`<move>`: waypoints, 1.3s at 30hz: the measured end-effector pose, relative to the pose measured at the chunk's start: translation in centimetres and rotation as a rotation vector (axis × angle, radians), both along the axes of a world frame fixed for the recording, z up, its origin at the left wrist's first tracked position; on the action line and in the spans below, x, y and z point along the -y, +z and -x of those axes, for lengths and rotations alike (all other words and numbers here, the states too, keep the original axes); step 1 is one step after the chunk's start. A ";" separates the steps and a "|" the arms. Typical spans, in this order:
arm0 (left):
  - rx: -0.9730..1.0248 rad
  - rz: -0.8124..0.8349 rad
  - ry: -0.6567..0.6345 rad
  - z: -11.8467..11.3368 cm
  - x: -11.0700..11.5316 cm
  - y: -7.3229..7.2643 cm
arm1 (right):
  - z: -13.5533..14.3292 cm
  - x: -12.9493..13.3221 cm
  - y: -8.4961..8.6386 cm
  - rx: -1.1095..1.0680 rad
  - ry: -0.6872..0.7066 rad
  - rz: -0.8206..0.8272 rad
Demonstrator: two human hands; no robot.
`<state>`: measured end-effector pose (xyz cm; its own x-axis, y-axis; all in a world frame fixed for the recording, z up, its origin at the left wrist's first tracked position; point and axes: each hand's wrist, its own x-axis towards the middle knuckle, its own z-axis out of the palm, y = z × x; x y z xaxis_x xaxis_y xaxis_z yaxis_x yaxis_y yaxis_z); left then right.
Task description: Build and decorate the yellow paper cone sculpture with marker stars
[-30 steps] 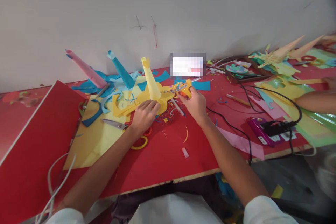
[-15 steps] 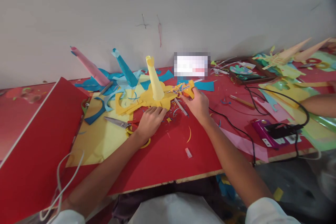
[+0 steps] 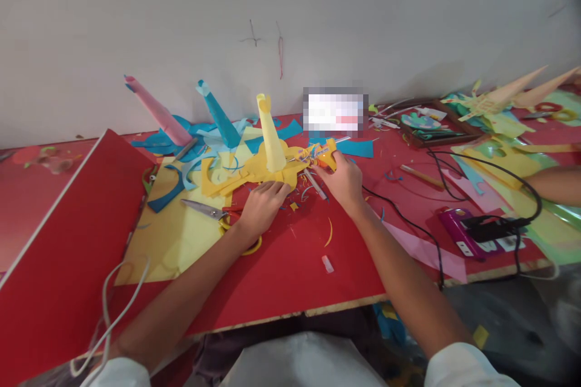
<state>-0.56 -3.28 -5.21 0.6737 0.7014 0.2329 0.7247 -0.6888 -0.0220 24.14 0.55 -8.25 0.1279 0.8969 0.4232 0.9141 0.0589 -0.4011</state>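
Observation:
My left hand [image 3: 265,208] is closed, its fingertips pressed on the near edge of a yellow paper cutout [image 3: 254,172]. From that cutout a pale yellow paper cone [image 3: 271,145] rises, leaning slightly. In my right hand [image 3: 344,181] is a yellow and orange glue gun [image 3: 327,153], its nose pointing left at the cutout beside the cone's base. Whether the nose touches the paper is too small to tell. Scissors [image 3: 206,210] with red and yellow handles lie partly under my left wrist. A marker-like stick [image 3: 315,184] rests between my hands.
Pink [image 3: 158,112] and blue [image 3: 218,115] paper cones stand at the back left. A red board [image 3: 63,242] leans at left. Black cables [image 3: 408,221] run near a purple box [image 3: 463,233]. At right is another person's arm [image 3: 554,184]. Paper scraps litter the red table [image 3: 290,284].
The view has shifted slightly. Both hands stay in nearly the same place, the right still holding the glue gun by the yellow cutout.

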 end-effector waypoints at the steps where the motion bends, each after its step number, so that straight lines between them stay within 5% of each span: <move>1: -0.001 0.006 -0.003 0.0 0.0 0.0 | 0.0 0.0 0.0 0.001 0.002 0.004; 10: 0.121 -0.077 0.000 -0.5 0.0 -0.3 | 0.1 0.2 0.4 0.009 0.004 0.031; 20: 0.017 -0.050 0.242 -0.6 0.3 -0.2 | 0.7 0.6 0.9 0.034 0.005 0.065; 39: -0.044 -0.016 0.238 -0.6 0.3 -0.2 | 2.9 1.4 1.5 0.159 0.111 0.190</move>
<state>0.04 -3.60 -5.39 0.4992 0.8383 0.2191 0.8648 -0.4977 -0.0662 21.23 -0.82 -6.75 -0.0301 0.9670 0.2531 0.9588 0.0995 -0.2661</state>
